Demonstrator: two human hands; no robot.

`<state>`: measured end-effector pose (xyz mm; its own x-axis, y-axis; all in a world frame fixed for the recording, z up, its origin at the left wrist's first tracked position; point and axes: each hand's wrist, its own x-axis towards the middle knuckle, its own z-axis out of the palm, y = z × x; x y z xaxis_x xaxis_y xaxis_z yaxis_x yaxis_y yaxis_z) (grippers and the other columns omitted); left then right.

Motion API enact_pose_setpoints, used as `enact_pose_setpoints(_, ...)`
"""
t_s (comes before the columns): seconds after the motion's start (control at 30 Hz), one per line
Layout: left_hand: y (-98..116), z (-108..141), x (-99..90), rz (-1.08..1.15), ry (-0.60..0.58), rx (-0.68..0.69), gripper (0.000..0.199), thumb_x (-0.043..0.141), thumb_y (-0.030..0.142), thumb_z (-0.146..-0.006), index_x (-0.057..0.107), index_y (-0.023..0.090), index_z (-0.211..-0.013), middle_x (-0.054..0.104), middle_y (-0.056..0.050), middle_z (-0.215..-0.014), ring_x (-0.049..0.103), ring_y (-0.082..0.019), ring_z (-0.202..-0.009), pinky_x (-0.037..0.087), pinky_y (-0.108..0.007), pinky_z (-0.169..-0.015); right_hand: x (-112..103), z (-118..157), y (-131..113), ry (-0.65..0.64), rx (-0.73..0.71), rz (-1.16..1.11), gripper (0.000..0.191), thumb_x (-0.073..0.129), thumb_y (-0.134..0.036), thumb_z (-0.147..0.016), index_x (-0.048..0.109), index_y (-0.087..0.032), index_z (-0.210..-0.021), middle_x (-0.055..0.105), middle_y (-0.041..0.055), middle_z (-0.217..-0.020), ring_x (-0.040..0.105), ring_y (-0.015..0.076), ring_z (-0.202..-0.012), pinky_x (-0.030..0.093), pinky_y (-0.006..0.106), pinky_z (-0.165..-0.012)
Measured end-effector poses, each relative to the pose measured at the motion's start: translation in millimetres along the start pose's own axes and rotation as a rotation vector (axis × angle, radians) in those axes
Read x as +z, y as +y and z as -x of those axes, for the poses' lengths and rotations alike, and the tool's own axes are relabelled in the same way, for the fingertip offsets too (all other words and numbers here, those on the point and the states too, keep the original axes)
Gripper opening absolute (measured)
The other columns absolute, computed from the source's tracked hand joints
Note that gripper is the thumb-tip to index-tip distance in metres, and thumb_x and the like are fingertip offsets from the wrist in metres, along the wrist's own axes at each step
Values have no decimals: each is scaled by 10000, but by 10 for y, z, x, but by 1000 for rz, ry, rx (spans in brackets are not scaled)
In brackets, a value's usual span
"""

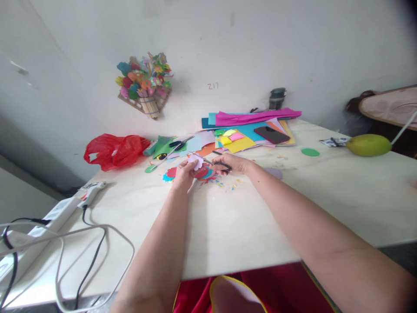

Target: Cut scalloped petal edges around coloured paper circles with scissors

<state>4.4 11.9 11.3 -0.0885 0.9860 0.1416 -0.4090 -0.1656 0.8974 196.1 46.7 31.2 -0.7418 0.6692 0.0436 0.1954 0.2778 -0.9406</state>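
Observation:
Between the fingers of my left hand is a pale purple paper piece with a scalloped edge. My right hand grips dark-handled scissors, their blades pointing left at the paper's edge. Whether the blades are closed on the paper is too small to tell. Under and beside my hands lie red paper shapes and a blue scalloped one. Small coloured paper scraps are scattered on the table just in front. Partly behind my right forearm shows a purple paper circle.
Coloured paper sheets with a phone lie at the back. A red plastic bag, a second pair of scissors and a glue gun are leftward. Loose cables cross the left side. A green-yellow fruit sits right.

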Motion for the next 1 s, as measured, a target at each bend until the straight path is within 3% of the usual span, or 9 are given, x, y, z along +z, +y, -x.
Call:
enact_pose_setpoints(0.43, 3, 9, 8, 0, 13, -10, 258, 794, 233, -528, 660, 129, -722, 698, -47, -700, 680, -209, -681, 583, -357, -689, -9, -53, 76, 27, 5, 0, 282, 627, -408, -779, 549, -146, -710, 530, -37, -490, 454, 54, -383, 256, 157, -329)
enact_pose_setpoints(0.73, -27, 18, -18, -19, -58, -32, 254, 793, 229, -586, 680, 96, -770, 694, -83, -698, 671, -199, -656, 578, -340, -679, -1, -25, 14, 49, 21, 21, 268, 621, -399, -780, 559, -142, -732, 530, -38, -473, 451, 56, -377, 247, 158, -329)
enact_pose_setpoints(1.0, -9, 28, 13, -46, -45, -67, 239, 808, 227, -581, 634, 116, -702, 671, -49, -645, 652, -170, -571, 578, -307, -594, 3, -14, -1, 63, 22, 17, 252, 627, -384, -774, 587, -135, -765, 533, -35, -480, 450, 59, -382, 254, 160, -333)
